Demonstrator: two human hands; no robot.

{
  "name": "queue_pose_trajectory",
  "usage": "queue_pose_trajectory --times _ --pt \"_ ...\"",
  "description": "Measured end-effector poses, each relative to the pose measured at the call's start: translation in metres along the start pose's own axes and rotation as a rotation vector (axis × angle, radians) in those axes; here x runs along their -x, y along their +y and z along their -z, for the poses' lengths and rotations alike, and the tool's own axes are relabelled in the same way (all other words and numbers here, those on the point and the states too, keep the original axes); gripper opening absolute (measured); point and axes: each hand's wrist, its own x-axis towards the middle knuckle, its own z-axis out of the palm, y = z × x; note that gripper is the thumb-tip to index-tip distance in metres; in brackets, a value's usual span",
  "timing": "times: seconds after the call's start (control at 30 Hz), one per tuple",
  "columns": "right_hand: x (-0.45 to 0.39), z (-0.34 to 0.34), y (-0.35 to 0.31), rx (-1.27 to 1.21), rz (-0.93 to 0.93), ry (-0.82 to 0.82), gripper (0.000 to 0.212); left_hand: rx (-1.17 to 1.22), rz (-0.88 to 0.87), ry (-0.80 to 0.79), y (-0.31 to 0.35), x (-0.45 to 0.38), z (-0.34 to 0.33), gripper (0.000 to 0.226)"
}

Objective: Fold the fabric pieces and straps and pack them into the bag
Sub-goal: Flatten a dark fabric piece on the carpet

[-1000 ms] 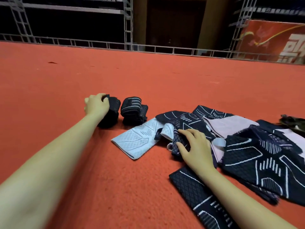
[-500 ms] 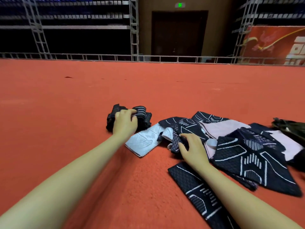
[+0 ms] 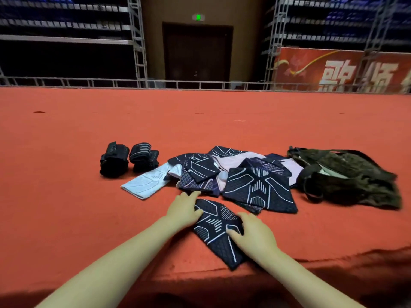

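Resting on the red carpet (image 3: 66, 196) nearest the viewer, a dark patterned fabric piece (image 3: 216, 230) lay flat with both hands on it. The left hand (image 3: 185, 211) touched its 10 o'clock edge with fingers fairly straight and spread, and the right hand (image 3: 255, 237) pressed its 3 o'clock side, fingers extended on the cloth; neither hand curled round anything.

Beyond that piece, toward 12 o'clock, sat a loose pile of fabric pieces (image 3: 255, 185), dark ones with white line patterns mixed with pale pink ones. A light blue piece (image 3: 146, 185) stuck out from the pile at its 9 o'clock side. Farther toward 10 o'clock, two rolled dark straps (image 3: 129, 158) stood side by side, just beside the blue piece.

At 3 o'clock of the pile, touching it, slumped the dark olive bag (image 3: 347, 176), its mouth partly open.

Farthest away, a metal railing (image 3: 89, 82) edged the carpet, with a dark door (image 3: 198, 52) and a red banner (image 3: 342, 70) behind.
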Motion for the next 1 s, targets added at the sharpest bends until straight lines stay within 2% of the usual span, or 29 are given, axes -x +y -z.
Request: queue_pose_trajectory --times 0.17,0.33,0.43,0.63,0.73,0.87,0.93,1.0 --pt "-0.007 0.013 0.017 -0.222 -0.031 0.005 0.034 0.152 -0.021 -0.048 0.007 0.006 0.012 0.054" --pt "-0.040 0.025 0.023 -0.318 -0.017 0.150 0.019 0.331 -0.014 0.083 0.005 0.024 0.018 0.023" --pt "-0.056 0.020 0.026 -0.360 -0.026 0.148 0.013 0.445 -0.034 0.166 0.000 0.033 0.016 0.019" --pt "-0.059 -0.001 0.036 -0.342 0.029 0.142 0.014 0.817 0.071 0.117 0.006 0.028 0.009 0.012" --pt "-0.059 -0.001 0.038 -0.415 0.031 0.145 0.015 0.917 0.082 0.123 0.003 0.019 0.007 0.028" --pt "-0.059 -0.002 0.042 -0.513 0.006 0.236 0.024 0.952 0.090 0.314 -0.001 0.015 -0.004 0.036" --pt "-0.059 0.001 0.042 -0.677 -0.075 0.275 0.032 0.993 0.105 0.421 -0.003 0.015 -0.007 0.039" --pt "-0.057 0.002 0.040 -0.824 -0.145 0.239 0.042 1.100 0.171 0.503 -0.007 0.014 -0.006 0.042"
